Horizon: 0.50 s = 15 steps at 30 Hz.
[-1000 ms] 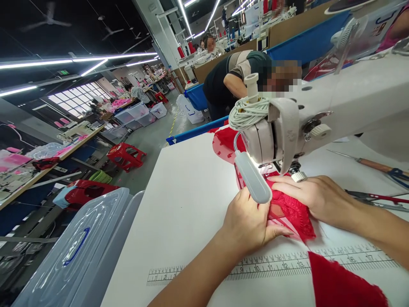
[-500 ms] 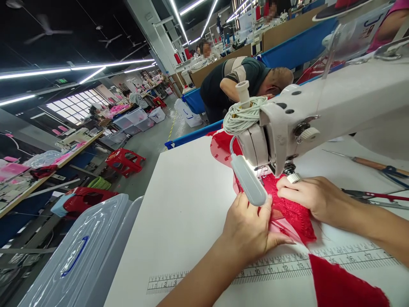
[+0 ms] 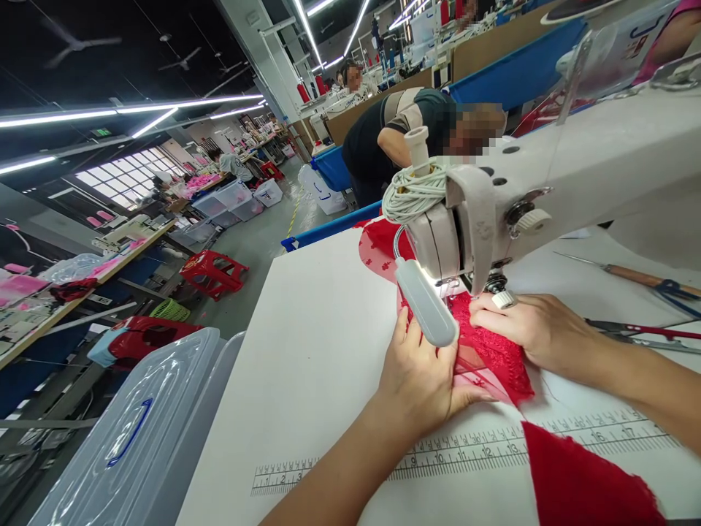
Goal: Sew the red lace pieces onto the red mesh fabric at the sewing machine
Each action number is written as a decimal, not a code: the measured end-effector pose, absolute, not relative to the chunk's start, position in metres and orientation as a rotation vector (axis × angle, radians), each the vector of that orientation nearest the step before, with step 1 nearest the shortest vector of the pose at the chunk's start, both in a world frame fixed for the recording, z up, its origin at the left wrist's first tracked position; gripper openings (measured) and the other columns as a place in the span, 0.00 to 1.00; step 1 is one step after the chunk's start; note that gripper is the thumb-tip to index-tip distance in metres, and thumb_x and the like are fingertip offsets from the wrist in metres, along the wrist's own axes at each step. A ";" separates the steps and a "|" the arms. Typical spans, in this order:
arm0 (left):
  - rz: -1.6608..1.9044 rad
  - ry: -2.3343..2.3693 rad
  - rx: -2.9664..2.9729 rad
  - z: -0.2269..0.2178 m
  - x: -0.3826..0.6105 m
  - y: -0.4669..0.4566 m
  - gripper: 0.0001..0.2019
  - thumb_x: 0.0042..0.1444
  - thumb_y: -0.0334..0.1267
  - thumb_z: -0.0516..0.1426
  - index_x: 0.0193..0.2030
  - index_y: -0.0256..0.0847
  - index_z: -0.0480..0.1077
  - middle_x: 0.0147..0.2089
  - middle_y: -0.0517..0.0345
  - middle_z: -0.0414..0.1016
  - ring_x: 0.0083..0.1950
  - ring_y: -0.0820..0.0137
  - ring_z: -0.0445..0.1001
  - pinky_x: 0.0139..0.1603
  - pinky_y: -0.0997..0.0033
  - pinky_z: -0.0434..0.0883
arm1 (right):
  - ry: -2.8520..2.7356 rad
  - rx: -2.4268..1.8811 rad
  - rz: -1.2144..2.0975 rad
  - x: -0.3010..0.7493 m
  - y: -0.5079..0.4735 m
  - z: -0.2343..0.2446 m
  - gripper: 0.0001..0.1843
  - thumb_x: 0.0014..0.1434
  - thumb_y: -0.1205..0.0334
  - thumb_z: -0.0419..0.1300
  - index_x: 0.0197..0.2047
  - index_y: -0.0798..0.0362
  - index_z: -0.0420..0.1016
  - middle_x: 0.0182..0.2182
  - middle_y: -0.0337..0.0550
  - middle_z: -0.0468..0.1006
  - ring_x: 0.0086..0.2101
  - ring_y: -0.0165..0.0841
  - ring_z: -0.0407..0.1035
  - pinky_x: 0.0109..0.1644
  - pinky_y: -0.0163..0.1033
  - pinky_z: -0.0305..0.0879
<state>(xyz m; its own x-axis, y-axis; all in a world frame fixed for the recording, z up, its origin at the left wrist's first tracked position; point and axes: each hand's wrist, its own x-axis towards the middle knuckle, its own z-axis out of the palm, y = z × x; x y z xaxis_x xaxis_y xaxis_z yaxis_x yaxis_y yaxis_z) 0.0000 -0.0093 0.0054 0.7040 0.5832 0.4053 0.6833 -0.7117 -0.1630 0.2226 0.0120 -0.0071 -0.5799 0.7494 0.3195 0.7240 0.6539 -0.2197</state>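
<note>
Red lace fabric (image 3: 501, 358) with a sheer mesh part lies under the needle end of a white sewing machine (image 3: 591, 161). My left hand (image 3: 413, 376) rests flat on the sheer part, fingers spread and thumb stretched out to the right. A grey lamp (image 3: 427, 303) on the machine head covers some of its fingertips. On the other side of the lace, my right hand (image 3: 539, 329) has its fingers curled and pressed together on the fabric edge. Behind the machine head, more sheer red mesh (image 3: 377, 252) spreads over the white table (image 3: 312, 321).
A printed ruler scale (image 3: 460, 456) crosses the table front, partly under a red cloth piece (image 3: 585, 482). Scissors (image 3: 646, 332) and a wooden-handled awl (image 3: 635, 277) lie at right. A lidded plastic bin (image 3: 131, 431) stands left. Beyond the table, a person (image 3: 405, 131) bends over.
Both hands and the lace have shifted slightly left and away from me, toward the needle area. The red cloth piece at the front has also slid a little left.
</note>
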 end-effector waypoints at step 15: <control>-0.620 -0.725 -2.693 0.014 0.006 -0.010 0.14 0.60 0.21 0.47 0.30 0.37 0.69 0.39 0.51 0.75 0.33 0.71 0.72 0.28 0.72 0.69 | -2.375 -1.047 -0.012 0.228 0.005 0.000 0.15 0.64 0.69 0.46 0.42 0.50 0.74 0.40 0.48 0.75 0.33 0.38 0.66 0.38 0.44 0.60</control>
<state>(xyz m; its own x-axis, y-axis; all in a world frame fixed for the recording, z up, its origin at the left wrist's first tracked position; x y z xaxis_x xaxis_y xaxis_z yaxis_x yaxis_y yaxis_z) 0.0063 -0.0097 0.0137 0.7816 0.4078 0.4721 0.5297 -0.8336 -0.1569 0.2277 0.0052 0.0001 -0.5525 0.6823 0.4787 0.6869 0.6981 -0.2021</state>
